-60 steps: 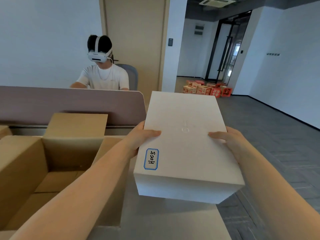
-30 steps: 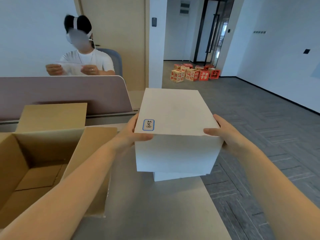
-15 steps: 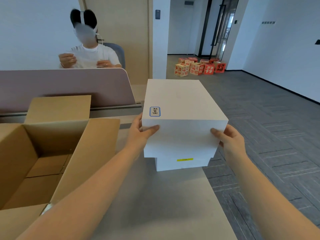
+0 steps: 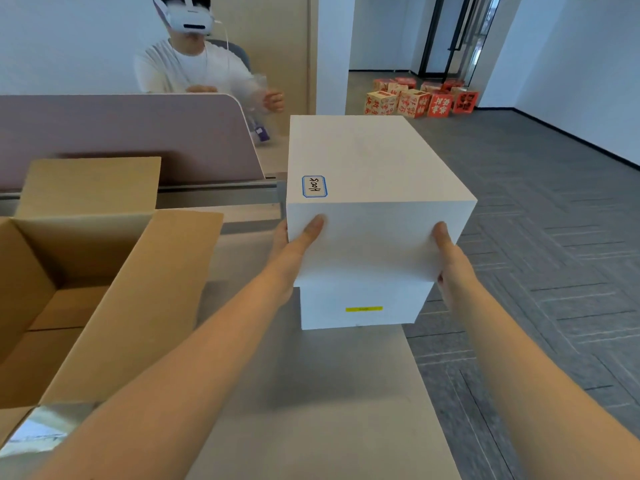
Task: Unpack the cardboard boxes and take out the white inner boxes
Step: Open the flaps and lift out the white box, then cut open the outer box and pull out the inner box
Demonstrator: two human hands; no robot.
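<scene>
Gripped at its two near corners by left hand (image 4: 294, 244) and right hand (image 4: 450, 258), thumbs pressed on the front face, remaining fingers hidden behind, large white labelled cardboard box (image 4: 374, 202) atop smaller white yellow-stickered box (image 4: 360, 306) near grey surface (image 4: 311, 393) edge; overhanging, liable to tip floorward on careless release.

White inner boxes (image 4: 367, 161): two, stacked
Open cardboard boxes (image 4: 104, 292): one
Hands on the top box: two
Red and tan cartons on the floor (image 4: 420, 100): several, exact count unclear
People seated behind the divider (image 4: 194, 64): one
</scene>
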